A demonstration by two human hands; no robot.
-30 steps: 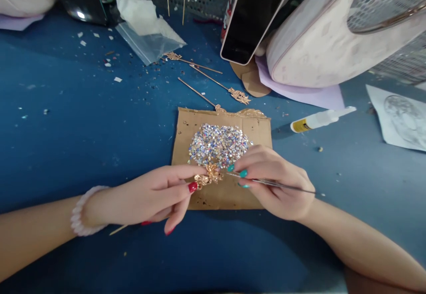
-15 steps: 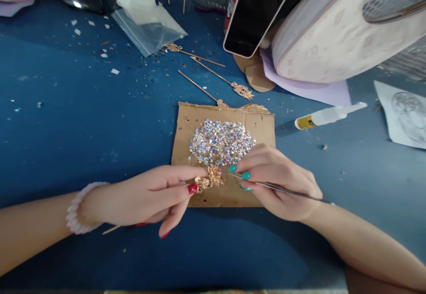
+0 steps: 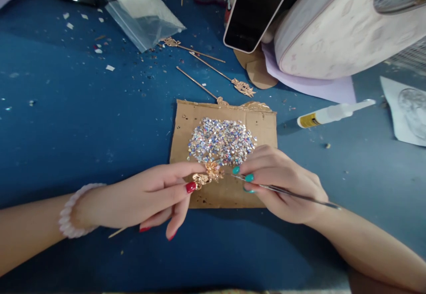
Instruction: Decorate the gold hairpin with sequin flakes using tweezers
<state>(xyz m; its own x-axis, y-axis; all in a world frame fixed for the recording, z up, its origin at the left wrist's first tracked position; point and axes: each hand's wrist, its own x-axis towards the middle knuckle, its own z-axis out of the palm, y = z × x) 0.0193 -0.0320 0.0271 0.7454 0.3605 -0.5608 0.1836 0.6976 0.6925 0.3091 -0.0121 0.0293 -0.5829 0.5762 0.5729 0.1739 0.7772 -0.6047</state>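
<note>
My left hand [image 3: 153, 196] pinches a gold hair stick by its ornate flower head [image 3: 208, 174]; the stick's thin shaft pokes out below my palm. My right hand [image 3: 282, 185] grips thin metal tweezers [image 3: 299, 194], their tip pointing left at the flower head. Both hands hover over a brown cardboard piece [image 3: 229, 192] that carries a heap of small iridescent rhinestones [image 3: 221, 141]. A pale bead bracelet [image 3: 68, 212] circles my left wrist.
Three more gold hair sticks [image 3: 213, 69] lie behind the cardboard on the blue tabletop [image 3: 83, 121]. A glue bottle [image 3: 334, 113] lies to the right, a printed sheet [image 3: 406, 114] further right. A plastic bag with tissue [image 3: 141, 12], a dark phone [image 3: 258, 7] and a pale pink case [image 3: 339, 27] stand at the back.
Both hands have stayed on the cardboard with the same grips. The view has tilted slightly, so everything at the back sits a little higher in the picture.
</note>
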